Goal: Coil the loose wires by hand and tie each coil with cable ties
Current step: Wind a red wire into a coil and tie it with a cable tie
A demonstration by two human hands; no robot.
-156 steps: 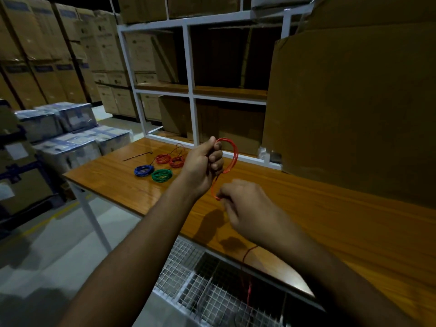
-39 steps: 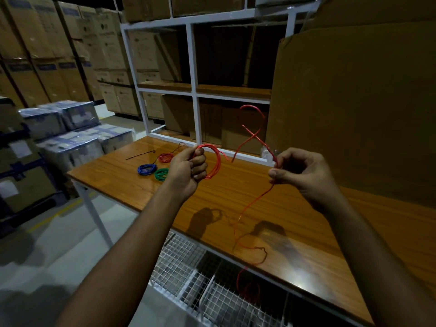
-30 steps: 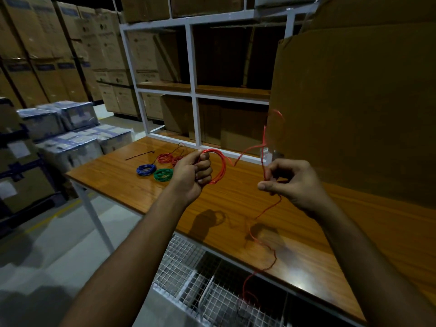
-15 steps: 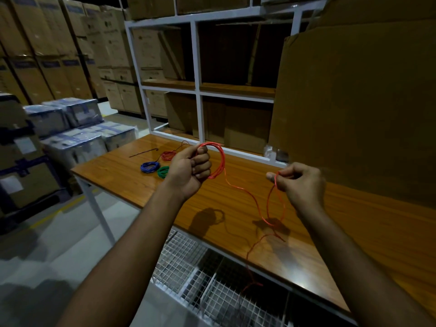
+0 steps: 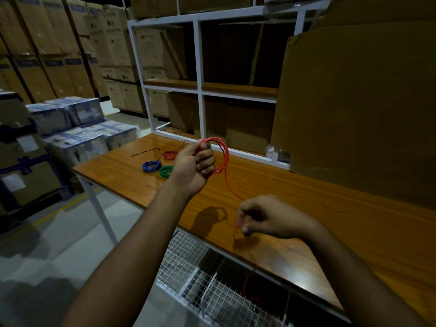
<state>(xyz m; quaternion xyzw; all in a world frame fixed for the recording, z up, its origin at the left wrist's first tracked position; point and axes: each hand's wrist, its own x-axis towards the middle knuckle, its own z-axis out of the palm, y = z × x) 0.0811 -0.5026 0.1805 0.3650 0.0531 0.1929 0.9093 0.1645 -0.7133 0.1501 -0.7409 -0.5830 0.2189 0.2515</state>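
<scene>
From the head camera I see my left hand (image 5: pixel 194 167) raised above the brown wooden desk (image 5: pixel 306 208), fingers curled tight round a bundle of thin red wire loops (image 5: pixel 223 154) that arcs out past its knuckles. One strand drops from that coil down to my right hand (image 5: pixel 262 219), which sits lower and nearer to me, thumb and fingertips pinching the loose wire just above the desk's front edge; the remainder trails below that hand towards the white wire-mesh rack (image 5: pixel 212 286) under the desk. Beyond my left hand, lying on the desk, are a small blue wire coil (image 5: pixel 151 166), a green wire coil (image 5: pixel 165 171), another small red coil (image 5: pixel 170 155) and a thin black cable tie (image 5: pixel 145 152). My worry is the hanging tail: it could snag in the mesh and jerk the loops out of my left hand's grasp, or the stiff wire could spring open if that grasp slackens before a tie goes on.
</scene>
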